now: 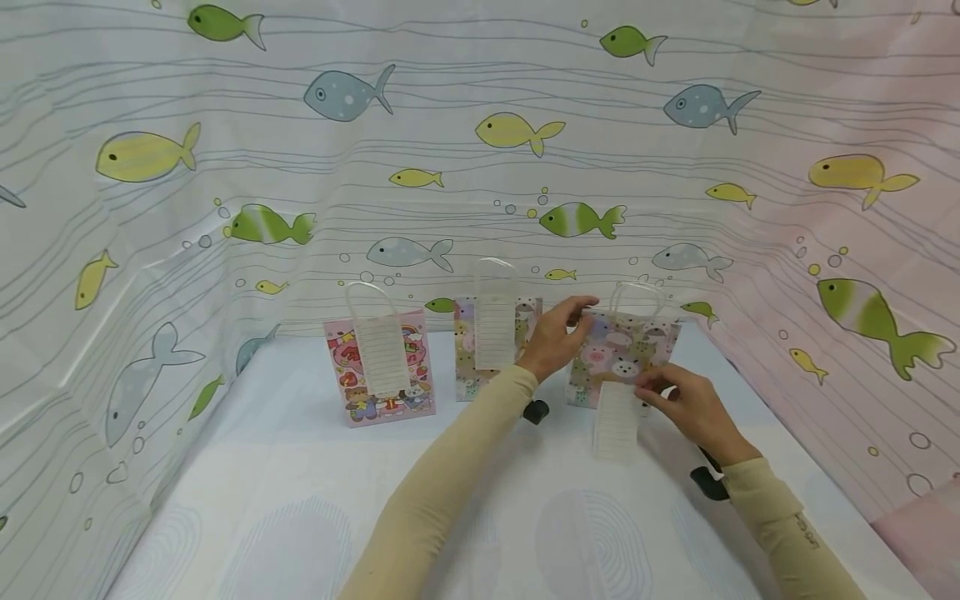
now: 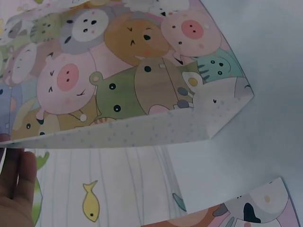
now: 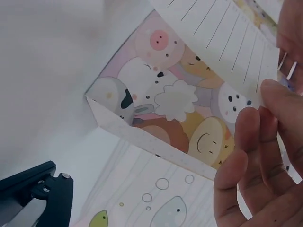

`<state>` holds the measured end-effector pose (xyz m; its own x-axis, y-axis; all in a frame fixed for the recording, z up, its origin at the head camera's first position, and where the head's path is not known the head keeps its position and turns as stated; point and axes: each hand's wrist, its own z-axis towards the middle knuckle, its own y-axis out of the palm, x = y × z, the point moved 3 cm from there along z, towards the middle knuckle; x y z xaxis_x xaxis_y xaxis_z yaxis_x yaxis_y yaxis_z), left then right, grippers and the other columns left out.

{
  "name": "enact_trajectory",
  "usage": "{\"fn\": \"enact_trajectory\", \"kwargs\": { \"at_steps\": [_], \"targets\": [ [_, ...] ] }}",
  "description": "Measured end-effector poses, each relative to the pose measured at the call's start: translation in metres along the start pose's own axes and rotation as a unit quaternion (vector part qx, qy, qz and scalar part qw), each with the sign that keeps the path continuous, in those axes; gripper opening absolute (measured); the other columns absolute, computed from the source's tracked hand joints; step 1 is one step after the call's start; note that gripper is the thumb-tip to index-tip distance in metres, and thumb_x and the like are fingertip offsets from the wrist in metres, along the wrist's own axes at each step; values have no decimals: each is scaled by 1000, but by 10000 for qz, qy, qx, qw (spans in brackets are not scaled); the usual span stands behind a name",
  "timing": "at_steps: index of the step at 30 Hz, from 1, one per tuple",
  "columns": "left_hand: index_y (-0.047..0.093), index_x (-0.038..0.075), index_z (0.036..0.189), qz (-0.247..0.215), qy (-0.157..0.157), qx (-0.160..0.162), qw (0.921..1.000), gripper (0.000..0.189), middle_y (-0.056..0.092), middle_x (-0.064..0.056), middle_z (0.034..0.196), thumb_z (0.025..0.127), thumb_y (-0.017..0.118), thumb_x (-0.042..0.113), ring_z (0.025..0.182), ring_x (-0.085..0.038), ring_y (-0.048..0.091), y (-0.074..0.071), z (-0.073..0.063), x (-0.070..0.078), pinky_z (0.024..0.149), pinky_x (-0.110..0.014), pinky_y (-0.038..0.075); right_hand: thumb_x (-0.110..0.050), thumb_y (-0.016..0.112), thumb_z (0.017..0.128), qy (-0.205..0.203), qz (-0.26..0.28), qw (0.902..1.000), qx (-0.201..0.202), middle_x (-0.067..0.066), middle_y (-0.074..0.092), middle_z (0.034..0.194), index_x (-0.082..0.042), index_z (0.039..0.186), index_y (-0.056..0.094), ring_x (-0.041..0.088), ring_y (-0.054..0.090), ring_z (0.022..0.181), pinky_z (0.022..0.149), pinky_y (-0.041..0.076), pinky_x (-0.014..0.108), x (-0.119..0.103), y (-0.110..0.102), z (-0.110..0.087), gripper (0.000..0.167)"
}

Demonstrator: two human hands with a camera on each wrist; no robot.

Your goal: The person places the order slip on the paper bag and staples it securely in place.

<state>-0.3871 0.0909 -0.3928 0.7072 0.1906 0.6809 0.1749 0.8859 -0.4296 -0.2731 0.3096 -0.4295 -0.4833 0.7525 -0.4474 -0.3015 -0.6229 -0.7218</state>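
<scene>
Three printed paper bags with clear handles stand in a row in the head view. At the right is a cartoon-animal bag [image 1: 622, 354]. My left hand [image 1: 558, 337] pinches its top left edge; the fingers [image 2: 23, 177] also show at that edge in the left wrist view. My right hand [image 1: 693, 408] pinches the upper corner of a white lined paper strip [image 1: 617, 425], which hangs in front of the bag's lower part. Seen from the right wrist, the strip [image 3: 227, 38] lies across the animal print, partly behind the thumb.
The middle animal-print bag [image 1: 464, 358] and the left pink bag [image 1: 341, 362] each have a lined strip on the front, the middle strip [image 1: 495, 333] and left strip [image 1: 382, 357]. Fish-patterned sheeting [image 1: 465, 75] surrounds the white table [image 1: 300, 467]. Black pieces [image 1: 708, 483] sit beside both wrists.
</scene>
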Motion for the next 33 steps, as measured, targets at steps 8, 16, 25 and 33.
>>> {"fn": "enact_trajectory", "kwargs": {
  "at_steps": [8,16,25,33],
  "targets": [
    [65,16,130,-20,-60,-93,9999,25,65,1,116,107,53,15,95,-5,60,-1,0,3,81,-21,49,-6,81,86,-159,-78,9998,97,-8,71,92,-16,102,71,6,63,76,64,50,23,-6,-5,7,21],
    [65,14,128,-131,-89,-124,9998,24,65,1,116,108,51,16,94,-6,60,-5,0,4,79,-22,50,-5,82,85,-309,-233,9990,244,-12,68,88,-18,101,71,6,60,74,62,48,22,-15,-10,16,23],
    [61,15,135,20,-290,-258,9992,29,62,4,129,107,53,19,104,-7,57,-7,-1,5,89,-25,49,-5,82,86,-387,-494,9961,624,-6,68,88,-14,99,72,10,59,76,64,49,26,-22,-18,32,19],
    [51,21,147,568,-305,-523,9965,53,54,6,145,100,65,40,130,-6,50,-2,1,6,104,-26,43,-4,82,85,-434,-599,9921,1014,-1,70,91,-11,102,72,13,60,72,62,47,26,-27,-16,42,20]
  ]
}}
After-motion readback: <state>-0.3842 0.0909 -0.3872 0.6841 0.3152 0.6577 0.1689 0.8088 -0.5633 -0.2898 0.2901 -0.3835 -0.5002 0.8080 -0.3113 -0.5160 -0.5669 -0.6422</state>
